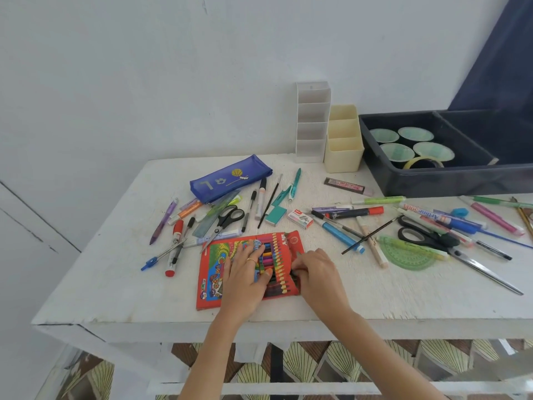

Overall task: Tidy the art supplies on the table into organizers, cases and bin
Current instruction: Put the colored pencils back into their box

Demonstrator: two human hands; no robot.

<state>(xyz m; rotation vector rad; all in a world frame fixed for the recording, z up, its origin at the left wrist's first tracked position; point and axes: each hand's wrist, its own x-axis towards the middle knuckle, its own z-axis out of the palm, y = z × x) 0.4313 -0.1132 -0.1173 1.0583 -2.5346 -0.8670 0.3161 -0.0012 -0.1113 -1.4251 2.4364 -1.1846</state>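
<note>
loose pens (164, 217) lie scattered at the left of the table (115, 284), with a blue pencil case (230, 177) behind them, not yet sorted. at front centre lies the crayon box (213, 272), flat, with rows of crayons showing through its open face. left hand (245, 275): fingers straight and spread, pressing on the box, likely to stop it sliding. right hand (320, 275): fingers curled at the box's right flap. it appears to pinch the flap, probably to close it, though the contact itself is hidden. behind stand a white organizer (313, 122) and a cream organizer (343, 145) – both look empty. the dark bin (432, 180) sits at far right.
</note>
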